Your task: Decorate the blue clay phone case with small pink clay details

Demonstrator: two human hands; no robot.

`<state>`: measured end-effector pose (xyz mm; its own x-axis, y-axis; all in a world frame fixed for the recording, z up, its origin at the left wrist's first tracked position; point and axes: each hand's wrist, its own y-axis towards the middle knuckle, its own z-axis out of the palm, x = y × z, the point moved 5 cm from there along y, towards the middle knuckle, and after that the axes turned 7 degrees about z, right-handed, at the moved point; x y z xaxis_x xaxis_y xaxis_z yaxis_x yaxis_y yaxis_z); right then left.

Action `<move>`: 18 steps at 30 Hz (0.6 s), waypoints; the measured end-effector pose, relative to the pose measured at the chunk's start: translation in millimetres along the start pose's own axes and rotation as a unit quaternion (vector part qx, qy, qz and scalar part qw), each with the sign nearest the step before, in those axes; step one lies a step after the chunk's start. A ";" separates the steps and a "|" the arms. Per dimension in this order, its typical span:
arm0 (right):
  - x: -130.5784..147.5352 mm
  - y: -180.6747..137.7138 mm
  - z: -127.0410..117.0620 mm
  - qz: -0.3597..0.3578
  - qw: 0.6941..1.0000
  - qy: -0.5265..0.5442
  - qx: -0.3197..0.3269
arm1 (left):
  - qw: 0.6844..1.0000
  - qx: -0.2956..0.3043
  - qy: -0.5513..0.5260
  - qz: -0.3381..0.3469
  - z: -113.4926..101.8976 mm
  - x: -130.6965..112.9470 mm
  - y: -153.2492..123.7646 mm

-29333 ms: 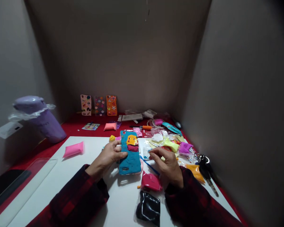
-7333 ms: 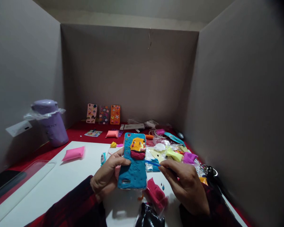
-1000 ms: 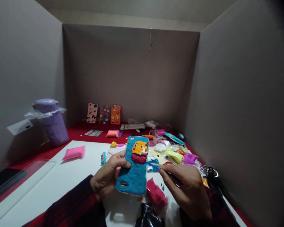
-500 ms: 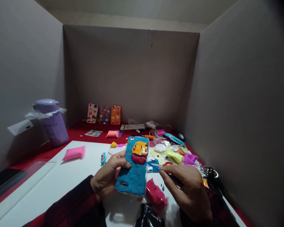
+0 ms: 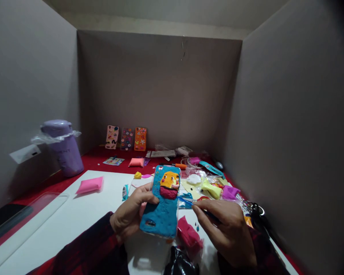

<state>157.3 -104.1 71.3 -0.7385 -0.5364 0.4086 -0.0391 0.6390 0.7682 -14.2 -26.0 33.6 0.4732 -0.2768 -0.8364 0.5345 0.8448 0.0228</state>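
A phone case [image 5: 160, 219] covered in blue clay is tilted up in front of me, gripped at its left edge by my left hand [image 5: 133, 212], thumb on the clay. On its upper half sits an orange clay face [image 5: 169, 178] with a dark red clay band [image 5: 168, 192] under it. My right hand [image 5: 225, 225] pinches a thin blue modelling tool [image 5: 186, 201], whose tip is at the case's right edge; whether it touches the clay I cannot tell. Below lie a dark pink clay packet [image 5: 190, 235] and a black packet [image 5: 181, 263].
Three decorated phone cases [image 5: 126, 139] lean at the back wall. A purple tumbler [image 5: 64, 149] stands at left. On the white board [image 5: 83, 214] lies a pink clay packet [image 5: 89, 185]. Yellow [image 5: 211, 189] and magenta [image 5: 231, 192] packets and keys [image 5: 253, 207] crowd the right.
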 end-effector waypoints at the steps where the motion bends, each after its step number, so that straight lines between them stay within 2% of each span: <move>1: -0.6 0.2 0.3 0.003 1.000 0.000 0.003 | 1.000 -0.001 0.000 -0.001 -0.2 0.1 -0.1; 18: 2.6 1.3 -0.3 -0.012 1.000 0.010 -0.006 | 1.000 -0.006 0.006 -0.001 -1.5 1.8 0.1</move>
<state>155.5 -104.8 73.4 -0.7231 -0.5634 0.3995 -0.0486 0.6185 0.7843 -14.3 -25.7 31.3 0.4637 -0.2734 -0.8428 0.5275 0.8495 0.0147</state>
